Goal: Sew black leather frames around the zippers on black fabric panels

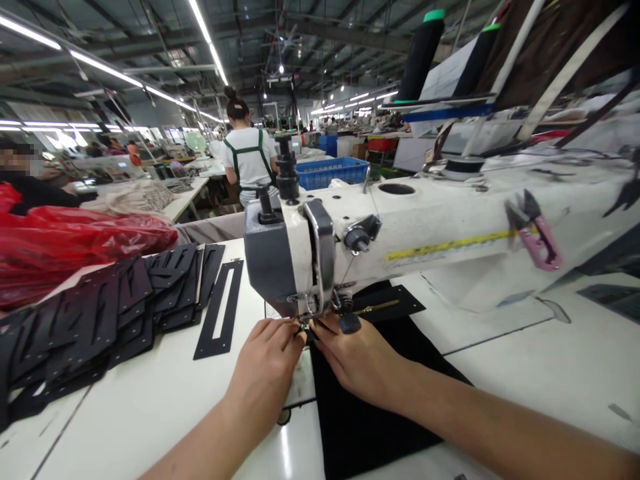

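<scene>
At the needle area of a white and grey sewing machine, both hands come together. My left hand is closed, thumb and fingers pinched at the edge of a black fabric piece by the presser foot. Just right of the needle, my right hand has its fingers drawn together on the same fabric; its fingertips are partly hidden behind the machine head. The fabric hangs over the bed toward me, under my right wrist. Behind my right hand lies a black panel with a gold-coloured zipper in its slot.
Left of the machine, a heap of black slotted panels lies beside a single slotted panel. Red plastic sits behind the heap. Pink-handled thread snips rest on the machine arm. Thread cones stand above. A person works ahead.
</scene>
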A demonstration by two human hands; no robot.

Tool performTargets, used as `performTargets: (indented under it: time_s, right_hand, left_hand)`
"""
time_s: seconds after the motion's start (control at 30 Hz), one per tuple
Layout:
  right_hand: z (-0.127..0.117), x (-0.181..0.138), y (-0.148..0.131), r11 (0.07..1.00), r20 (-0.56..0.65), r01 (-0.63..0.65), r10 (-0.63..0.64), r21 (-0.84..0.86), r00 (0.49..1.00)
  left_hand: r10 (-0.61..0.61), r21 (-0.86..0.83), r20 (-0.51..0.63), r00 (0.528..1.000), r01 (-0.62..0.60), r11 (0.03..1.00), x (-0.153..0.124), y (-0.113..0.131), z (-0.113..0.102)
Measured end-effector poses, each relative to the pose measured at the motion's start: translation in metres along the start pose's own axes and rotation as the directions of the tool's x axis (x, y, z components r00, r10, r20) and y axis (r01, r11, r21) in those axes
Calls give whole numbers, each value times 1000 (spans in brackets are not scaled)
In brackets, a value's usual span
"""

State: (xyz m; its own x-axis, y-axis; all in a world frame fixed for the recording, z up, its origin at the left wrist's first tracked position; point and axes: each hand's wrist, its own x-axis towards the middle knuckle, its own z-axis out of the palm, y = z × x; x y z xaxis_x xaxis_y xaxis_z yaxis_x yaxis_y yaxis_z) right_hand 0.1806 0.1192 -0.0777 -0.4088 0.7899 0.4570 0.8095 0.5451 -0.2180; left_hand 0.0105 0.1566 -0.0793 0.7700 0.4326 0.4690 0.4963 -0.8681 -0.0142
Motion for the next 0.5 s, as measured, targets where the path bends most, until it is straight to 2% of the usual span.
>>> performTargets:
  time_s: [0.27, 0.5]
  right_hand:
    - [3, -8, -3, 998, -26, -39, 41, 59, 999]
    - [1, -3, 0, 998, 13, -36, 35, 54, 999]
  left_hand:
    - [31, -3, -63, 998, -31, 1000, -5, -3, 5]
    - [9, 2, -27, 1000, -9, 1000, 0, -5, 2]
